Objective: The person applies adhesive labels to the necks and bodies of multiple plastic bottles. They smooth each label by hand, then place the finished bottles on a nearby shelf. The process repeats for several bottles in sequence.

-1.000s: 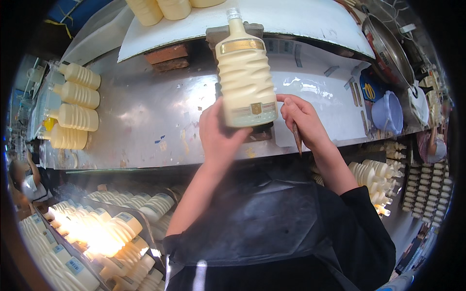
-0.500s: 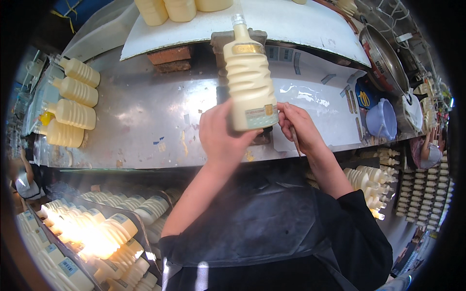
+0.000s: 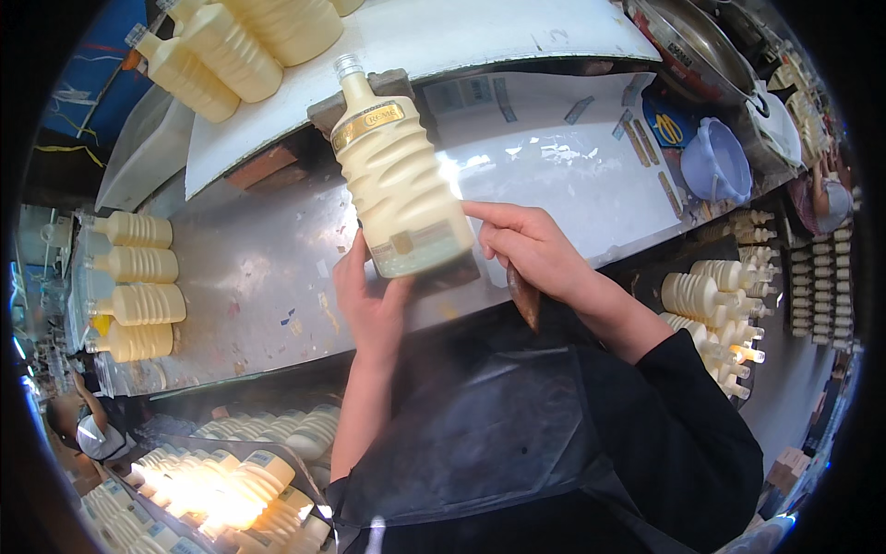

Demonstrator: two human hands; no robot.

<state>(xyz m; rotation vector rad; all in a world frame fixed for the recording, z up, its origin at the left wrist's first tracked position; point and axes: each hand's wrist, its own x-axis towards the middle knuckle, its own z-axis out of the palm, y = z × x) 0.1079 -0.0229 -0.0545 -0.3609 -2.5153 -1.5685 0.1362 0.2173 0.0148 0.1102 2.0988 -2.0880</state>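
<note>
A cream-coloured ribbed bottle (image 3: 395, 189) with a clear threaded neck stands out before me, tilted slightly to the left. A gold band label wraps its shoulder, and another label sits near its base. My left hand (image 3: 374, 300) grips the bottle low on its left side, thumb near the bottom edge. The index finger of my right hand (image 3: 540, 249) reaches to the bottle's lower right side. Under that hand's curled fingers hangs a flat brown pointed tool (image 3: 523, 300); its exact kind I cannot tell.
Cream bottles (image 3: 138, 277) lie along the metal table's (image 3: 249, 305) left end; others stand on the raised white board (image 3: 461, 42). At right are a lilac bucket (image 3: 715, 162), yellow-handled scissors (image 3: 666, 129) and a big metal pan (image 3: 701, 42). Racks of bottles (image 3: 268, 475) fill the lower left.
The bottle has turned in my left hand, bringing its base label's emblem leftward. My left hand's grip has shifted, and more of the brown tool shows. The whole view has tilted.
</note>
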